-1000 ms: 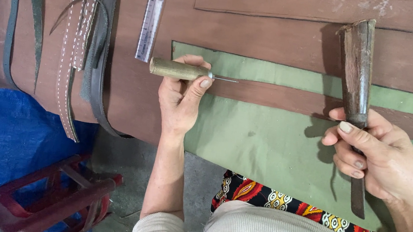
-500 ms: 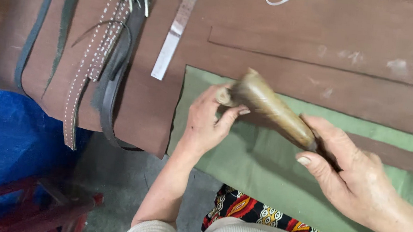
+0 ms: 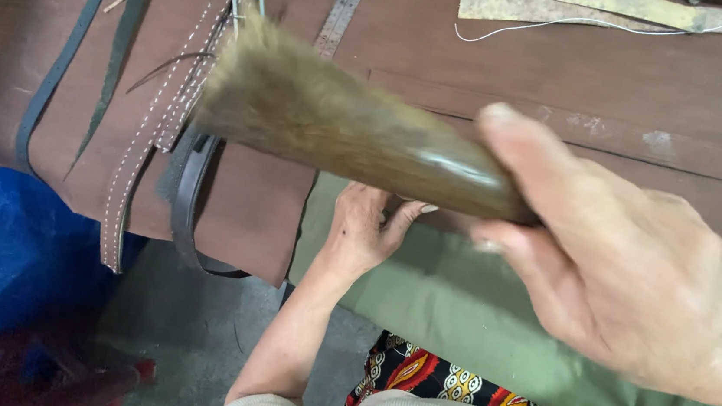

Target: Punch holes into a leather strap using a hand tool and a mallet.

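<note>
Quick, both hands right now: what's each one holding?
Left hand: on the green cloth, fingers bent; cannot tell if it grips anything.
Right hand: closed on the brown tool, raised near the camera.

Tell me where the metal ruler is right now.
In the head view the metal ruler lies at top centre on the brown leather, just right of the stitched straps, its lower end hidden behind the horn-shaped tool in the right hand.

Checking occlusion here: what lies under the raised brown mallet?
Under the brown mallet, held in the right hand, are brown leather, stitched straps and the left hand. What the left hand holds is hidden.
</note>
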